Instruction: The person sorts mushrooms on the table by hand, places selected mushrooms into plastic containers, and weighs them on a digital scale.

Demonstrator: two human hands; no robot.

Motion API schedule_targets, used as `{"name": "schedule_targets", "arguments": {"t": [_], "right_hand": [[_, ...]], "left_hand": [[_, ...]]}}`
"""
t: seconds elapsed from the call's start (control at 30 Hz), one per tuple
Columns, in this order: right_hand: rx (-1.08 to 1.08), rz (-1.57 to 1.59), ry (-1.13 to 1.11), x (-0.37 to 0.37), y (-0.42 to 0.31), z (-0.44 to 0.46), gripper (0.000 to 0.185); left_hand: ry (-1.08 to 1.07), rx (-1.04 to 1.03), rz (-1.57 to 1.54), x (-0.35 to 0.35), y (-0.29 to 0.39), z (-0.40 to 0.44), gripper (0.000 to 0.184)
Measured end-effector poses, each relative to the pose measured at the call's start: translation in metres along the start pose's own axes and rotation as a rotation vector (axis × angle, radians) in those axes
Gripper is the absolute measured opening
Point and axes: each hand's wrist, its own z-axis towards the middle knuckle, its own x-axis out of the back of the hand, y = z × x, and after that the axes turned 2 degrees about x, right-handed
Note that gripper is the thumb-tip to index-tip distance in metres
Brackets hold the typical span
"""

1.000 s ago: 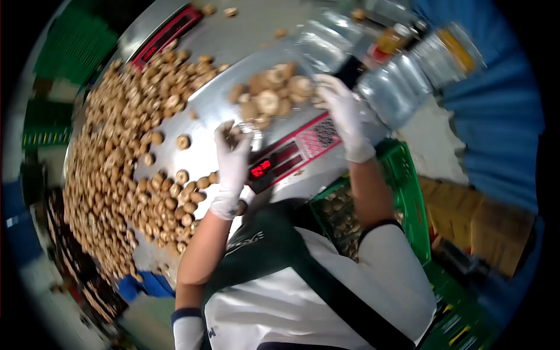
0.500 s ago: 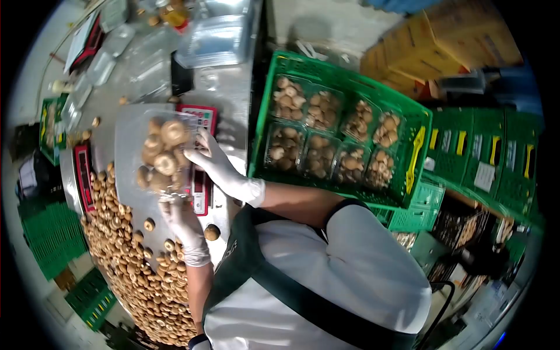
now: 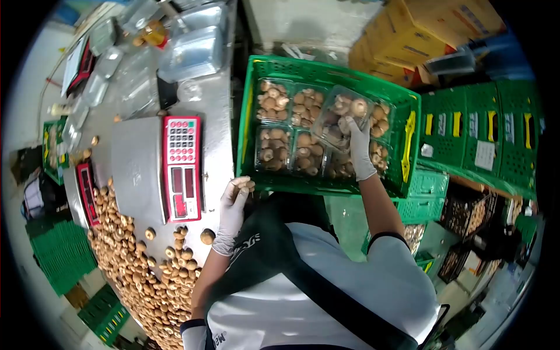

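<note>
My right hand point(image 3: 360, 146), in a white glove, grips a clear plastic tray of mushrooms point(image 3: 334, 129). It holds the tray tilted over the other packed trays in the green crate point(image 3: 326, 67). Beneath it, one or more trays are partly covered. My left hand point(image 3: 232, 213), also gloved, is closed with its fingertips around a small mushroom point(image 3: 247, 185), beside the crate's near left corner. To the left of that hand, the red and white digital scale point(image 3: 182, 169) sits on the metal table point(image 3: 216, 128), with its steel plate point(image 3: 137, 169) showing.
A large heap of loose mushrooms point(image 3: 146, 280) covers the table's near left. Clear plastic trays point(image 3: 195, 52) lie at the far end by an amber container point(image 3: 154, 33). Cardboard boxes point(image 3: 408, 38) stand behind the crate; more green crates point(image 3: 478, 131) are on the right.
The tray of mushrooms has gone from the scale to above the crate, carried in my right hand. My left hand has left the scale, moved right and now pinches a mushroom.
</note>
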Motion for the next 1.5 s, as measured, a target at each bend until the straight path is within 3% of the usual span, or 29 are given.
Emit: {"name": "schedule_targets", "arguments": {"t": [0.1, 0.17, 0.27, 0.3, 0.33, 0.37, 0.43, 0.47, 0.57, 0.63, 0.7, 0.73, 0.77, 0.83, 0.87, 0.93, 1.03, 1.13, 1.27, 1.37, 1.47, 1.5], "right_hand": [[0.086, -0.014, -0.150, -0.042, 0.029, 0.032, 0.060], [-0.065, 0.029, -0.291, -0.094, 0.037, 0.037, 0.045], [-0.047, -0.588, -0.664, -0.124, 0.104, 0.086, 0.067], [0.290, -0.895, -0.409, -0.148, 0.078, 0.064, 0.071], [0.512, -1.003, -0.214, -0.163, 0.075, 0.066, 0.072], [0.680, -0.813, -0.210, -0.187, 0.051, 0.054, 0.063], [0.803, -0.461, -0.408, -0.251, 0.003, 0.016, 0.052], [0.747, -0.460, -0.576, -0.287, -0.032, -0.016, 0.043], [0.987, -0.426, -1.099, -0.393, -0.052, -0.053, 0.031], [1.094, -0.420, -1.317, -0.462, -0.048, -0.073, 0.027], [1.178, -0.665, -1.359, -0.513, -0.047, -0.082, 0.029], [1.134, -0.741, -1.395, -0.540, -0.027, -0.066, 0.032], [1.072, -1.042, -1.395, -0.565, -0.011, -0.051, 0.037], [1.189, -1.337, -1.351, -0.586, 0.007, -0.041, 0.035], [1.238, -1.214, -1.409, -0.603, 0.026, -0.019, 0.035], [1.272, -1.255, -1.379, -0.608, 0.021, -0.029, 0.034], [1.130, -1.251, -1.400, -0.620, 0.024, -0.025, 0.034], [1.090, -0.953, -1.503, -0.635, 0.045, -0.003, 0.036], [1.171, -1.119, -1.494, -0.616, 0.031, -0.038, 0.036], [0.763, -0.869, -1.612, -0.622, 0.045, -0.037, 0.034], [-0.047, -0.623, -1.620, -0.616, 0.051, -0.050, 0.033], [0.162, -0.720, -1.608, -0.606, 0.044, -0.065, 0.033]], "left_hand": [[0.058, -0.013, -0.062, 0.013, -0.033, -0.010, 0.021], [0.117, 0.011, 0.051, 0.015, -0.024, -0.027, 0.021], [0.339, -0.098, 0.288, 0.027, -0.024, -0.061, 0.026], [0.405, -0.078, 0.409, 0.029, -0.012, -0.075, 0.027], [0.428, -0.009, 0.286, 0.030, -0.012, -0.087, 0.025], [0.488, -0.043, 0.183, 0.031, -0.018, -0.098, 0.026], [0.614, -0.109, -0.025, 0.033, -0.038, -0.123, 0.026], [0.687, -0.061, -0.058, 0.032, -0.049, -0.135, 0.026], [0.919, 0.053, -0.187, 0.022, -0.076, -0.174, 0.027], [1.051, 0.051, -0.187, 0.013, -0.083, -0.198, 0.028], [1.145, 0.052, -0.515, -0.003, -0.093, -0.214, 0.026], [1.211, 0.048, -0.522, -0.008, -0.093, -0.222, 0.026], [1.281, 0.035, -0.585, -0.015, -0.093, -0.229, 0.026], [1.414, 0.107, -0.510, -0.031, -0.118, -0.238, 0.027], [1.478, 0.136, -0.517, -0.040, -0.128, -0.241, 0.027], [1.574, 0.162, -0.539, -0.054, -0.139, -0.245, 0.027], [1.593, 0.185, -0.626, -0.060, -0.136, -0.246, 0.027], [1.594, 0.187, -0.614, -0.054, -0.139, -0.241, 0.029], [1.551, 0.225, -0.563, -0.038, -0.132, -0.233, 0.027], [1.527, 0.168, -0.593, -0.024, -0.131, -0.220, 0.026], [1.457, 0.193, -0.361, -0.002, -0.126, -0.213, 0.026], [1.445, 0.157, -0.355, 0.008, -0.116, -0.208, 0.026]]}}
